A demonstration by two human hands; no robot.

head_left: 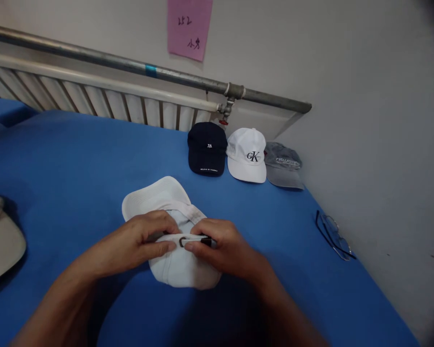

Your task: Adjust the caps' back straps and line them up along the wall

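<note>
Well in from the far edge of the blue surface, the white cap is held with its inside showing. Its rim is clamped by the fingers of the left hand; the back strap is pinched by those of the right hand. Work on this strap seems unfinished; whether it is fastened cannot be told. Near the far right corner, the dark cap, GK cap and grey cap are already lined up. Farthest from the right edge, the beige cap is touched by neither hand.

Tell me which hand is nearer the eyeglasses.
Right. The right hand is left of the eyeglasses in view; the left hand is farther left, beyond it.
</note>
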